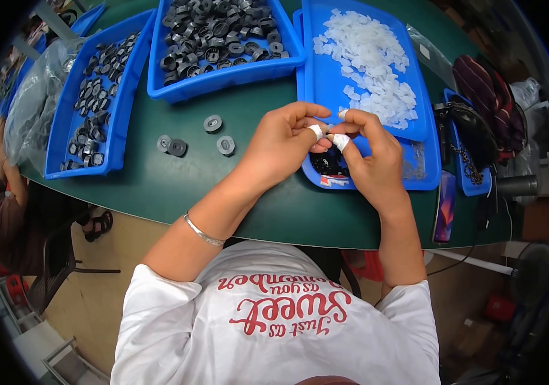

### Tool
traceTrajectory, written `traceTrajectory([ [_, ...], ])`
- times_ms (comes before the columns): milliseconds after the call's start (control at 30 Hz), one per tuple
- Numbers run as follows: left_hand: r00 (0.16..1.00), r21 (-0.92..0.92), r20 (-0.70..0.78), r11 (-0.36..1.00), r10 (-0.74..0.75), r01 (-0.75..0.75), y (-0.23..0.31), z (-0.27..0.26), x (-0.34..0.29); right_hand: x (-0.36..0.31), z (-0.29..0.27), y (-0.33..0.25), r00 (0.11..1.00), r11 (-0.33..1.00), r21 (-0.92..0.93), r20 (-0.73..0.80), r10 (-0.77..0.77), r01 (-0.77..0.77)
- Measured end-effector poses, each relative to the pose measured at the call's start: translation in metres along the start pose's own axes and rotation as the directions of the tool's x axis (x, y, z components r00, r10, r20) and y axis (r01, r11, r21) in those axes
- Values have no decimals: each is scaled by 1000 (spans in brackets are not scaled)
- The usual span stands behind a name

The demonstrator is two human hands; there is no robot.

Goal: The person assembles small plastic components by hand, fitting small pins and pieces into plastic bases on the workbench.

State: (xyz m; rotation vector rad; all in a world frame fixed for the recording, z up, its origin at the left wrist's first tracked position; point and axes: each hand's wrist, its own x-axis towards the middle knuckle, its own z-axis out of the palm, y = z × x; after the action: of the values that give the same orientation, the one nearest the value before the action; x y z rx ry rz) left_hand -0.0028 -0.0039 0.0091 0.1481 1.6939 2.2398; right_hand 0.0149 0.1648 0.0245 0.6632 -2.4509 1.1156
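My left hand (285,142) and my right hand (372,151) meet fingertip to fingertip over the near part of a blue tray (430,168). Both are closed in a pinch around something small, mostly hidden by the fingers. White tape wraps both thumbs and a right fingertip. Small shiny black parts (329,162) lie in the tray just under my hands. Beyond them, a blue tray lid or upper tray (320,72) carries a heap of translucent white flat pieces (377,64). Left of my left hand, several grey round parts (226,145) lie on the green table.
A blue bin (236,78) heaped with dark grey round parts stands at the far middle. Another blue bin (118,151) of similar parts is at left, beside a clear plastic bag (34,122). A phone (444,208) and a dark pouch (473,131) lie right. A person sits far left.
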Motion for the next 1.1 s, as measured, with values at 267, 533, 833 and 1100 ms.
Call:
traceTrajectory([
  [267,998,110,27,992,52,-55,2,4,-3,0,-3,0,952,922,237,52,302,-306],
  [533,995,122,31,988,93,-96,-4,9,-3,2,-12,2,860,715,487,185,476,-501],
  [833,996,-21,83,1000,-17,19,5,0,2,1,-20,9,887,611,646,290,359,-459],
  [1100,997,-101,46,993,67,-62,5,-7,3,-9,-57,5,911,870,-436,218,350,-230],
])
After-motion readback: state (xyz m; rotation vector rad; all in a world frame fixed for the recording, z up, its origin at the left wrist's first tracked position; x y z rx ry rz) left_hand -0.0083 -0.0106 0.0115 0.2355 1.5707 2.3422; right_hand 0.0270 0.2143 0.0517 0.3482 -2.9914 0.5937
